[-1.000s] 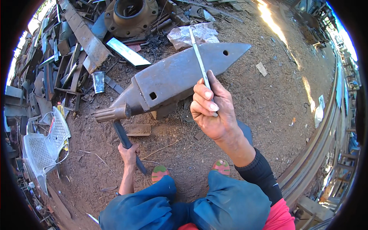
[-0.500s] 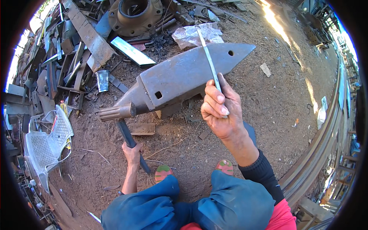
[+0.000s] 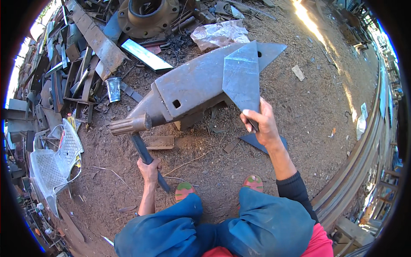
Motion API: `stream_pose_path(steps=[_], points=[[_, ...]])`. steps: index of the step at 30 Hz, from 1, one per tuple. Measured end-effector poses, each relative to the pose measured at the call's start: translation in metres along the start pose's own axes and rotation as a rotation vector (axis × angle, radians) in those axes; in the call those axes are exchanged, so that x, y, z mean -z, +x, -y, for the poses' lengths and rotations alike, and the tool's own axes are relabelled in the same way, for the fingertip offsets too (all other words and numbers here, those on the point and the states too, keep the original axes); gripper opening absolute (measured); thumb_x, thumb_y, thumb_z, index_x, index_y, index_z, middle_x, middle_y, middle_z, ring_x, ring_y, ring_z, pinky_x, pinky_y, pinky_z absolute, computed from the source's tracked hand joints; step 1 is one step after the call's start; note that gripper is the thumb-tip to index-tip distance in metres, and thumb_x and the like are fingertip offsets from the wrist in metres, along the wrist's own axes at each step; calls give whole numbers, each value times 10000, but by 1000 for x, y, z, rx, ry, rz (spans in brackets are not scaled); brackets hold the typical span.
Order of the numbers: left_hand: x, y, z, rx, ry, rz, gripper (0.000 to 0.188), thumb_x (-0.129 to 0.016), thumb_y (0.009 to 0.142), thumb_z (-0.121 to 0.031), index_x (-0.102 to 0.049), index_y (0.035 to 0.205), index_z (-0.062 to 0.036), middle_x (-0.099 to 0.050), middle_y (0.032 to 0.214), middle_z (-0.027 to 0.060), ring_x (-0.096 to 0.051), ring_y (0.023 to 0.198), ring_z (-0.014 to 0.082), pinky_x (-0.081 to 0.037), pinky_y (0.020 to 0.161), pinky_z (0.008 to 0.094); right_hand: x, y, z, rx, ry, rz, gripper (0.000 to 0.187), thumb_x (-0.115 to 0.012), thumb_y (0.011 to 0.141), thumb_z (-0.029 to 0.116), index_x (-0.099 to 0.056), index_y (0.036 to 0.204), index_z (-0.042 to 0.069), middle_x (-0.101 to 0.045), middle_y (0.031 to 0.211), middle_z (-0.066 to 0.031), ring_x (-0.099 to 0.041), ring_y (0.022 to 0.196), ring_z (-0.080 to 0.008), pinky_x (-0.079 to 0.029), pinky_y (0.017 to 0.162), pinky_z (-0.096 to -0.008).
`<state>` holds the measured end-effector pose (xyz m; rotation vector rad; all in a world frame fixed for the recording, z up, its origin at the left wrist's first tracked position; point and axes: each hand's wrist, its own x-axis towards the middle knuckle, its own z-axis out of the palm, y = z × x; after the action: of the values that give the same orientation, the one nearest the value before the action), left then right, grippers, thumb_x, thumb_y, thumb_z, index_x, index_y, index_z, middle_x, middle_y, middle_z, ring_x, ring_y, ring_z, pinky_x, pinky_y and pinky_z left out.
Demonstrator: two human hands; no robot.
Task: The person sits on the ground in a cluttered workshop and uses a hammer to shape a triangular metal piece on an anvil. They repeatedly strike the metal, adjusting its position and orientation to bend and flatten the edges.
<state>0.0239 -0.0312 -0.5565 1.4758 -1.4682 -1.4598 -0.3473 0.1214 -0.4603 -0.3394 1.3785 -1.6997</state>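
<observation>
In the middle stands a grey anvil [image 3: 197, 81] with a square hole and a round hole in its top, its pointed end toward the right. My left hand [image 3: 149, 170] is closed round the dark handle of a hammer [image 3: 129, 124], whose head is up beside the anvil's left end. My right hand [image 3: 262, 124] grips the lower end of a flat, pointed metal plate [image 3: 241, 75]. The plate's broad face shows, and it covers part of the anvil's right side. A second dark plate [image 3: 262, 143] lies on the ground behind my right wrist.
Scrap metal [image 3: 81, 64] is heaped at the left, with a flanged hub [image 3: 147, 21] at the back. A metal cup [image 3: 113, 89] and a broken plastic chair piece [image 3: 55, 160] lie left. Long metal bars [image 3: 355, 165] run along the right. Crumpled plastic [image 3: 218, 35] lies behind the anvil.
My right hand has turned the metal plate from edge-on to broad face showing, and shifted slightly right. The left hand and hammer have hardly moved.
</observation>
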Motion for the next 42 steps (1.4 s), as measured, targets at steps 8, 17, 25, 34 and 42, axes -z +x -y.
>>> stream_pose_path(steps=[8, 17, 25, 34, 42], points=[[-4, 0, -5, -13, -63, -3, 133, -654, 722, 37, -541, 710, -31, -571, 589, 50, -531, 471, 130, -421, 461, 266, -11, -18, 67, 366, -181, -75, 353, -677, 821, 95, -590, 1121, -70, -661, 837, -77, -619, 639, -121, -481, 511, -252], [-13, -5, -16, -18, -40, -14, 145, -648, 712, 51, -524, 724, -23, -566, 596, 58, -537, 478, 145, -423, 467, 271, -42, 27, 80, 976, -1091, -434, 224, -603, 933, 199, -596, 841, -5, -662, 658, -153, -666, 532, -289, -525, 508, -400], [-1, 1, 4, 0, -49, -24, 217, -660, 708, 77, -531, 847, -27, -563, 618, 57, -544, 479, 155, -432, 453, 280, -71, 40, 77, 1101, -1337, -387, 196, -613, 902, 143, -524, 798, 2, -632, 586, -150, -680, 504, -274, -554, 438, -352], [-1, 0, 0, -3, -21, -1, 152, -682, 724, 54, -552, 758, -18, -584, 624, 59, -562, 480, 148, -450, 449, 278, -71, 35, 71, 1131, -1354, -362, 185, -623, 899, 140, -524, 822, 5, -628, 603, -125, -697, 545, -229, -552, 448, -300], [0, 1, 5, -29, -7, -4, 144, -670, 733, 31, -541, 778, -16, -575, 620, 68, -563, 479, 160, -470, 445, 289, -74, 34, 71, 1122, -1352, -365, 176, -627, 889, 127, -528, 825, -4, -642, 630, -147, -700, 558, -264, -561, 464, -322]])
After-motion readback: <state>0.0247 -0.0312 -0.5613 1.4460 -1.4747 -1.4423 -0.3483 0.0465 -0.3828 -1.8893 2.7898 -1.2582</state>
